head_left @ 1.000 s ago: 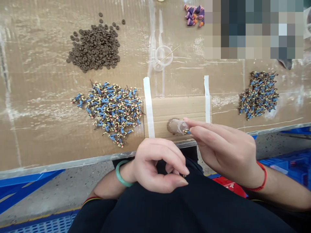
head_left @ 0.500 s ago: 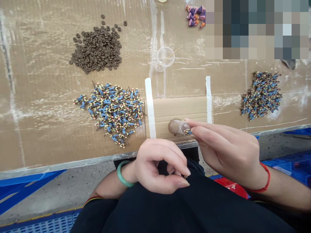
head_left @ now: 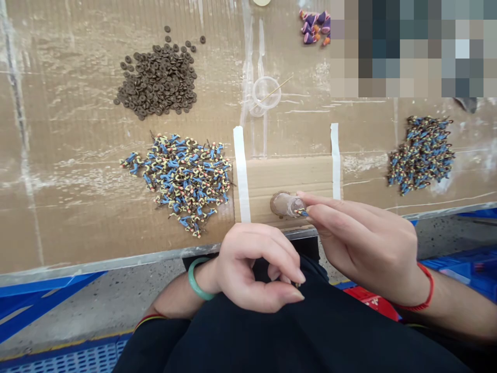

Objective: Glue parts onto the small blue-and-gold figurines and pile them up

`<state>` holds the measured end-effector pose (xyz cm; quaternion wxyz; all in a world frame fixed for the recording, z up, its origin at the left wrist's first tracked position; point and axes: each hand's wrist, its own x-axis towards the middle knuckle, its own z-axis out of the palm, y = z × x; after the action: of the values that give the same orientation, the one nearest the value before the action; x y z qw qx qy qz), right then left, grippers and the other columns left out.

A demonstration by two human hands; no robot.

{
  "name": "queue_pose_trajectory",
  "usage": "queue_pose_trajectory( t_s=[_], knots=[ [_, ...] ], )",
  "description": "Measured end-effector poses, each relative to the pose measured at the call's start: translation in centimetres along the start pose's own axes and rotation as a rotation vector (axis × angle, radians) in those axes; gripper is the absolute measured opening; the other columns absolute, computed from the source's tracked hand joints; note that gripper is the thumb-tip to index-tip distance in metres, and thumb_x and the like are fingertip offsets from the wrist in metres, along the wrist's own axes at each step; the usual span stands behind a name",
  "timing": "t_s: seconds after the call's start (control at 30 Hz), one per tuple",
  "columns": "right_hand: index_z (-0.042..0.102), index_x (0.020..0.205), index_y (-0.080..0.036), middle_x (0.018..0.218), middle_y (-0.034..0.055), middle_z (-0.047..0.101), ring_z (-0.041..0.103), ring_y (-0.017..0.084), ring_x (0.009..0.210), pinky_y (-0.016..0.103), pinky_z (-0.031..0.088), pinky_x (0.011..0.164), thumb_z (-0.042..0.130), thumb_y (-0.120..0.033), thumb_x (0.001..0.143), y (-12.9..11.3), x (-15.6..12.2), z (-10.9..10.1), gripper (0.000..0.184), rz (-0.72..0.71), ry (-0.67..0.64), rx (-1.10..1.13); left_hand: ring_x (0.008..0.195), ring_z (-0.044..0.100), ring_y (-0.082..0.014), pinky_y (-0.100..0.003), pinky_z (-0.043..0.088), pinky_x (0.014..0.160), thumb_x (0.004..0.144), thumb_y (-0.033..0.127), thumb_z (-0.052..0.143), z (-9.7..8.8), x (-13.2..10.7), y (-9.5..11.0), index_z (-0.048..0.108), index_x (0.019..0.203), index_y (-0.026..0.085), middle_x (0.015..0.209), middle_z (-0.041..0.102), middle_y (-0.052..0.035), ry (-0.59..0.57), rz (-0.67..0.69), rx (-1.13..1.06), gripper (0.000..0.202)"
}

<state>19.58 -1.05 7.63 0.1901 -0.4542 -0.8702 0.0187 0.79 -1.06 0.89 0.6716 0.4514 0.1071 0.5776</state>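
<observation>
My right hand (head_left: 367, 248) pinches a small painted figurine (head_left: 301, 212), blue and yellow, between thumb and fingers. The figurine is at the top of a small clear cylinder (head_left: 286, 204) standing on the cardboard; whether it touches the rim, I cannot tell. Closer to my body, my left hand (head_left: 252, 264) is closed in a pinch, with a tiny dark bit of something showing at the fingertips; its kind is hidden. To the left lies a heap of similar figurines (head_left: 190, 178). Another, tighter group of figurines (head_left: 421, 153) lies on the right.
Brown discs with holes (head_left: 159, 80) are piled at the back left. A clear round cup (head_left: 266, 92) with a thin stick (head_left: 283, 83) across it stands mid-table. Purple and orange pieces (head_left: 314, 27) lie farther back. White tape strips (head_left: 242, 173) flank the cardboard piece (head_left: 287, 173).
The whole view has shifted very slightly. Both hands keep the same pose, and the figurine stays at the top of the clear cylinder.
</observation>
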Motion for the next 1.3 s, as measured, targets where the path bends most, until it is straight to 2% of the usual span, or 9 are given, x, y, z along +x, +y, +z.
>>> queue_pose_trajectory(
  t_s=[0.4, 0.5, 0.6, 0.7, 0.8, 0.87, 1.07, 1.3],
  knots=[
    [0.066, 0.1, -0.02, 0.107, 0.0072, 0.081, 0.077, 0.019, 0.074, 0.028, 0.058, 0.058, 0.06, 0.002, 0.097, -0.1, 0.1, -0.3, 0.022, -0.013, -0.012, -0.005, 0.048, 0.055, -0.0052, -0.014, 0.048, 0.05, 0.094, 0.031, 0.074, 0.1, 0.2, 0.1, 0.064, 0.081, 0.017, 0.067, 0.066, -0.0007, -0.004, 0.018, 0.041, 0.021],
    [0.07, 0.1, -0.02, 0.118, 0.011, 0.078, 0.08, 0.024, 0.083, 0.032, 0.062, 0.063, 0.067, 0.003, 0.093, -0.2, -0.4, -0.7, 0.024, 0.041, 0.05, 0.028, 0.049, 0.056, -0.0058, -0.015, 0.048, 0.05, 0.094, 0.029, 0.074, 0.0, 0.1, 0.1, 0.064, 0.081, 0.016, 0.068, 0.067, -0.0014, 0.003, 0.015, 0.045, 0.021],
    [0.072, 0.11, -0.023, 0.133, 0.0098, 0.072, 0.079, 0.029, 0.103, 0.037, 0.068, 0.078, 0.066, 0.002, 0.093, -0.5, -1.1, -1.2, 0.031, 0.203, 0.156, 0.261, 0.05, 0.057, -0.0059, -0.015, 0.048, 0.051, 0.093, 0.028, 0.076, 0.0, 0.2, 0.3, 0.064, 0.081, 0.016, 0.067, 0.066, -0.0012, 0.026, 0.008, 0.083, 0.021],
    [0.071, 0.118, -0.027, 0.132, 0.0048, 0.073, 0.077, 0.028, 0.109, 0.043, 0.07, 0.091, 0.061, -0.009, 0.102, -1.1, -1.2, -1.4, 0.026, 0.361, 0.236, 0.79, 0.052, 0.058, -0.0056, -0.015, 0.05, 0.054, 0.092, 0.03, 0.077, 0.4, 0.7, 1.0, 0.065, 0.082, 0.016, 0.067, 0.066, 0.0, 0.067, 0.017, 0.156, 0.021],
    [0.071, 0.114, -0.028, 0.126, 0.0004, 0.076, 0.077, 0.023, 0.109, 0.038, 0.071, 0.093, 0.061, -0.021, 0.108, -2.0, -0.8, -1.2, 0.014, 0.453, 0.234, 1.304, 0.054, 0.062, -0.0064, -0.016, 0.054, 0.058, 0.091, 0.028, 0.078, 1.6, 1.4, 2.0, 0.066, 0.084, 0.016, 0.069, 0.066, 0.0009, 0.068, 0.051, 0.256, 0.018],
    [0.072, 0.112, -0.028, 0.123, -0.0018, 0.077, 0.076, 0.019, 0.112, 0.033, 0.068, 0.096, 0.063, -0.025, 0.108, -2.6, -0.7, -1.1, 0.011, 0.475, 0.241, 1.498, 0.057, 0.065, -0.0077, -0.018, 0.057, 0.062, 0.09, 0.025, 0.079, 2.6, 1.7, 2.6, 0.066, 0.085, 0.017, 0.069, 0.067, 0.0015, 0.064, 0.082, 0.332, 0.016],
    [0.075, 0.109, -0.027, 0.12, -0.0016, 0.078, 0.076, 0.013, 0.11, 0.021, 0.063, 0.098, 0.066, -0.027, 0.107, -3.7, -2.0, -2.0, 0.01, 0.452, 0.31, 1.651, 0.062, 0.069, -0.0111, -0.022, 0.062, 0.068, 0.089, 0.021, 0.078, 5.5, 1.4, 3.1, 0.066, 0.089, 0.018, 0.067, 0.068, 0.0013, 0.087, 0.202, 0.525, 0.012],
    [0.075, 0.105, -0.027, 0.117, -0.0001, 0.079, 0.077, 0.016, 0.108, 0.026, 0.066, 0.094, 0.067, -0.029, 0.106, -4.0, -3.8, -3.1, 0.008, 0.449, 0.33, 1.69, 0.061, 0.068, -0.0102, -0.021, 0.061, 0.067, 0.091, 0.023, 0.077, 7.8, 0.6, 3.1, 0.066, 0.09, 0.018, 0.066, 0.068, 0.0024, 0.088, 0.245, 0.608, 0.012]
  ],
)
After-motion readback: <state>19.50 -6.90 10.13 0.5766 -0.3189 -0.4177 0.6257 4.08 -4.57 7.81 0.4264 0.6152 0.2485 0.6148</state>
